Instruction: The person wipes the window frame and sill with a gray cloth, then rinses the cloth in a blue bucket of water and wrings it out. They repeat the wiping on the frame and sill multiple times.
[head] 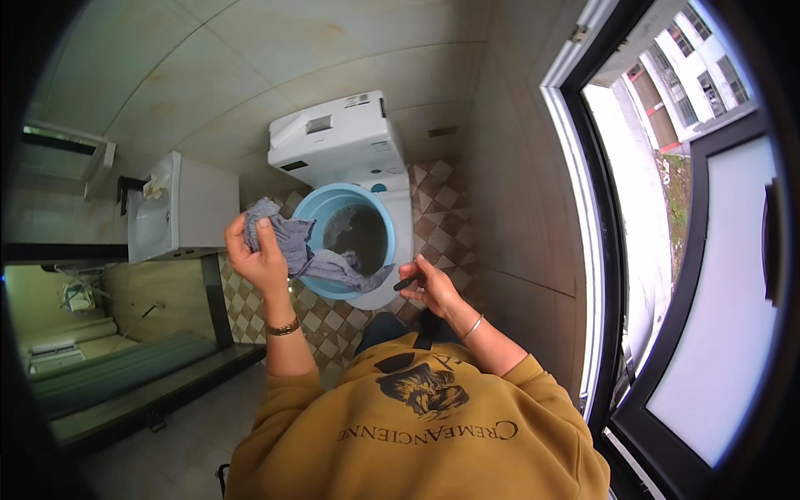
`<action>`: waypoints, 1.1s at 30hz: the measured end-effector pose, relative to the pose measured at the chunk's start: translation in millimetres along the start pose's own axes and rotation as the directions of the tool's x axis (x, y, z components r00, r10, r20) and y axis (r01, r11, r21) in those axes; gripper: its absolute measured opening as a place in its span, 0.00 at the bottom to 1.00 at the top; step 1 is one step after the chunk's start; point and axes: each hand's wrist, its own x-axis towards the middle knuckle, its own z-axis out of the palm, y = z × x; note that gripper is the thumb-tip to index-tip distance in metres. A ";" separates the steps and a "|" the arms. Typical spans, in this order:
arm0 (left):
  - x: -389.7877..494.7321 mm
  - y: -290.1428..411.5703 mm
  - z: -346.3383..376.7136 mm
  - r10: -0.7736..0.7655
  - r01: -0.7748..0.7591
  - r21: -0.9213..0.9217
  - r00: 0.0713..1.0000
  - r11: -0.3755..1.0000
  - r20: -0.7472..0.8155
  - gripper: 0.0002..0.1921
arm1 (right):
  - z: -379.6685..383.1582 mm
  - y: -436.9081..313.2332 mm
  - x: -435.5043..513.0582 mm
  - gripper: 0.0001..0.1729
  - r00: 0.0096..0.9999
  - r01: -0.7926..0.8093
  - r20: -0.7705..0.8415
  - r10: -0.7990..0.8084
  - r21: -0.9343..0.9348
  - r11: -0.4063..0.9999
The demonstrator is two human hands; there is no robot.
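My left hand [259, 247] grips a bunched grey-blue cloth [294, 240] at the left rim of a light-blue plastic basin [302, 212]. The cloth hangs across the near side of the basin, its tail lying toward the right rim. Murky dark water [362, 234] with some pale foam fills the bottom. Just outside the near right rim, my right hand [431, 284] has its fingers curled around a small dark object [407, 282], too small to identify. A short gap separates this hand from the cloth's end.
The basin rests on a white fixture [402, 234] that looks like a toilet, with a boxy white part [337, 128] behind. A white sink [153, 219] stands left. Checkered floor tiles [444, 219] surround it. A tiled wall and an open black-framed window [681, 281] lie right.
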 end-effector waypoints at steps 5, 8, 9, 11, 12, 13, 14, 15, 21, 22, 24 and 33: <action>2.9 -25.5 -47.6 0.026 -0.032 0.085 0.997 0.996 0.067 0.13 | 55.0 17.0 60.7 0.24 1.000 -0.007 0.000 0.007 -0.106 0.994; 15.5 -59.0 -71.8 -0.029 0.029 -0.009 0.999 1.000 0.047 0.12 | 77.7 37.5 111.4 0.24 0.996 0.061 -0.058 -0.075 -0.207 0.976; 16.6 -71.9 -76.1 -0.064 0.067 -0.067 0.997 0.995 0.048 0.12 | 77.5 39.5 130.5 0.24 0.991 0.089 -0.077 -0.111 -0.247 0.965; 21.8 -83.0 -75.8 -0.135 0.154 -0.150 0.982 0.977 0.132 0.13 | 84.1 47.4 155.8 0.22 0.976 0.146 -0.103 -0.194 -0.357 0.923; 23.4 -91.1 -76.3 -0.097 0.124 -0.130 0.975 0.984 0.200 0.13 | 80.6 63.6 181.3 0.22 0.934 0.195 -0.156 -0.322 -0.533 0.823; 24.4 -101.7 -77.8 -0.059 0.088 -0.105 0.964 0.991 0.259 0.14 | 78.4 80.6 202.9 0.26 0.880 0.195 -0.189 -0.436 -0.694 0.693; 24.9 -109.9 -77.0 -0.047 0.117 -0.185 0.936 0.976 0.348 0.15 | 86.1 90.6 202.8 0.31 0.799 0.140 -0.243 -0.551 -0.815 0.563; 23.7 -115.3 -79.1 -0.033 0.149 -0.244 0.905 0.958 0.423 0.16 | 96.5 99.2 200.8 0.39 0.715 0.049 -0.263 -0.648 -0.905 0.422; 18.0 -133.1 -77.7 0.107 0.291 -0.388 0.664 0.875 0.740 0.17 | 171.7 97.5 166.2 0.44 0.556 0.811 0.550 -0.623 -0.524 0.261; 14.8 -132.5 -75.6 0.113 0.343 -0.423 0.650 0.839 0.752 0.16 | 186.3 105.7 151.1 0.45 0.614 0.758 0.383 -0.690 -0.530 0.380; 16.0 -118.9 -67.1 0.140 0.497 -0.474 0.568 0.727 0.811 0.14 | 185.9 112.4 160.3 0.34 0.408 0.710 0.449 -0.795 -0.703 -0.033; 9.3 -183.3 -47.8 -0.176 0.296 0.108 0.214 0.949 0.961 0.19 | 107.1 123.8 176.5 0.28 0.650 -0.010 -0.439 -0.620 -0.821 0.571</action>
